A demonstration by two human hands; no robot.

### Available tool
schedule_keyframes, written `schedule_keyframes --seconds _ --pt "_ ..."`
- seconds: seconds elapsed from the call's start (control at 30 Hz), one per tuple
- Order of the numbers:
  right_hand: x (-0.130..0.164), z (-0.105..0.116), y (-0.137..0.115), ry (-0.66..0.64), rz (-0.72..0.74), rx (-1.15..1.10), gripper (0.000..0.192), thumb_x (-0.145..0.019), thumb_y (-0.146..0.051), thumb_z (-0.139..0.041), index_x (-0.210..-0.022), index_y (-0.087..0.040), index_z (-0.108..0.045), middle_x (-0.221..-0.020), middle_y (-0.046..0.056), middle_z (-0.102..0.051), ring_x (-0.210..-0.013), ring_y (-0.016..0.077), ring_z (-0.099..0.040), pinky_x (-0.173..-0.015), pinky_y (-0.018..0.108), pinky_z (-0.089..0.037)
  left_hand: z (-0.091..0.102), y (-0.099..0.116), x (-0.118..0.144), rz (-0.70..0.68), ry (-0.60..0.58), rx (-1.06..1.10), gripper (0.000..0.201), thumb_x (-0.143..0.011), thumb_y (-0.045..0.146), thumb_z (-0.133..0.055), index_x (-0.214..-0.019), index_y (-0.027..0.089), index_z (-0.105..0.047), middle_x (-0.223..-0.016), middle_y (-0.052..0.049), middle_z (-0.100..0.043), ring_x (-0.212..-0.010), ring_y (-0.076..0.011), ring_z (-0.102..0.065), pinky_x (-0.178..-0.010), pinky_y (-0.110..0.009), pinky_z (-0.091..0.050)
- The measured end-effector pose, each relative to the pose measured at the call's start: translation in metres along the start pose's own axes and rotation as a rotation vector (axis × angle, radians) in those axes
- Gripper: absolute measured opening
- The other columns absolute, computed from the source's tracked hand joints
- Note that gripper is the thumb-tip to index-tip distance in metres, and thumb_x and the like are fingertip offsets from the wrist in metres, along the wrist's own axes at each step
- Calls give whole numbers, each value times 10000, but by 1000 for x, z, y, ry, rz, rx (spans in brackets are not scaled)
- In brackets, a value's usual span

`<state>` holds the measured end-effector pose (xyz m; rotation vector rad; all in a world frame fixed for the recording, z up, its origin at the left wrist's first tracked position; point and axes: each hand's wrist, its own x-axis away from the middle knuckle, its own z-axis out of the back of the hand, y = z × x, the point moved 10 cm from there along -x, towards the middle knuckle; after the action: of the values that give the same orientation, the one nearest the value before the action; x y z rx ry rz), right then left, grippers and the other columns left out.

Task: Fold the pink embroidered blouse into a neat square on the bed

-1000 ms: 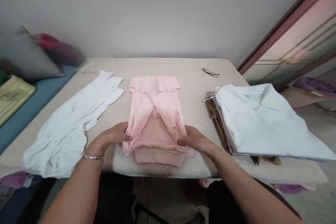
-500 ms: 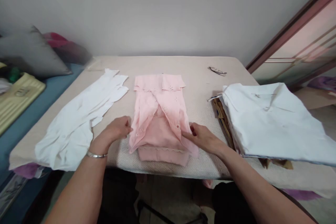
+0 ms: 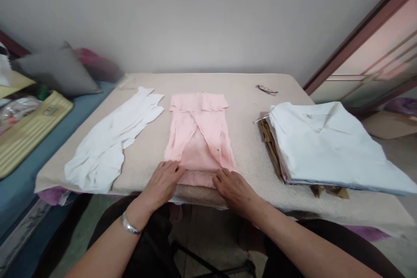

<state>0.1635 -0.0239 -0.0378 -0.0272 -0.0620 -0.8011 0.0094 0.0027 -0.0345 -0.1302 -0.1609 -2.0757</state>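
At far left, a grey cushion and a ribbed yellow mat lie on a blue surface beside the tabletop. On the tabletop's left part, a white garment lies spread and rumpled, running diagonally. Centre: a pale pink garment, folded into a narrow upright rectangle, its two front panels crossing in a V below a scalloped, eyelet-trimmed collar; its lower hem reaches the near edge of the tabletop. The left hand, a silver bangle at its wrist, rests flat, fingers loosely extended, on the hem's left corner. The right hand lies likewise flat and open on the hem's right corner; neither hand grips the cloth. Further right, spectacles lie near the far edge. At right, a stack of folded clothes, white on top, brown beneath.
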Motion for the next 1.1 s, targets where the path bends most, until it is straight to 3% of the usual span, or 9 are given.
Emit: schedule_keyframes --seconds 0.1,0.2,0.43,0.57,0.67,0.8,0.87,0.97,1.1 --pt "-3 3 7 -31 30 -42 155 -856 -93 -562 -979 -178 -601 -984 101 -616 -907 252 -561 -712 362 -432 9 3 -4 -56 14 15 300 -810 40 -489 -1008 210 -639 -1004 -108 -616 -994 -285 -536 -873 -451 -380" --pt "0 4 12 -83 50 -129 116 -854 -127 -584 -948 -189 -614 -961 81 -632 -903 235 -574 -703 341 -428 15 5 0 -89 15 97 208 -729 50 -555 -853 208 -610 -896 -75 -630 -941 -265 -541 -881 -441 -362" --pt "0 -4 8 -152 72 -206 148 -848 -107 -552 -950 -187 -622 -966 76 -657 -886 222 -603 -688 326 -410 2 -2 7 -63 -89 274 143 -707 75 -552 -742 213 -555 -818 -34 -655 -884 -234 -587 -837 -391 -362" --pt "3 -1 13 -130 47 -217 163 -838 -108 -545 -961 -203 -595 -986 67 -639 -876 218 -588 -687 323 -399 19 -24 9 29 16 332 204 -718 71 -522 -852 217 -567 -909 -44 -641 -904 -231 -578 -814 -369 -390" --pt "7 6 18 -78 -2 -160 309 -746 -64 -577 -1025 -196 -566 -1044 88 -616 -923 240 -565 -730 340 -411 26 -44 15 100 108 322 345 -713 75 -530 -1029 213 -556 -1097 -83 -626 -1037 -258 -563 -878 -386 -425" --pt "8 11 1 -36 98 -64 446 -690 -89 -654 -1122 -163 -570 -1222 161 -585 -1119 313 -527 -913 428 -417 4 -47 22 70 53 298 704 -631 20 -543 -1305 213 -478 -1413 -126 -508 -1324 -276 -457 -1072 -411 -383" --pt "7 12 -7 -5 155 -69 406 -739 -125 -664 -1136 -161 -587 -1324 184 -552 -1244 332 -476 -1015 461 -377 -8 -44 24 60 17 269 818 -606 11 -558 -1387 222 -434 -1500 -130 -440 -1409 -281 -381 -1131 -420 -335" --pt "3 13 -2 47 148 -173 266 -819 -123 -606 -1079 -176 -614 -1268 155 -603 -1249 295 -500 -1081 472 -346 -15 -43 23 95 -19 219 809 -626 84 -635 -1400 225 -448 -1521 -146 -420 -1416 -317 -372 -1141 -455 -319" --pt "2 30 24 175 89 -428 327 -879 -96 -485 -1173 -190 -590 -1162 108 -659 -1143 234 -576 -1102 459 -364 -8 -42 16 120 -22 200 709 -660 192 -703 -1344 239 -523 -1481 -142 -465 -1368 -335 -420 -1108 -467 -352"
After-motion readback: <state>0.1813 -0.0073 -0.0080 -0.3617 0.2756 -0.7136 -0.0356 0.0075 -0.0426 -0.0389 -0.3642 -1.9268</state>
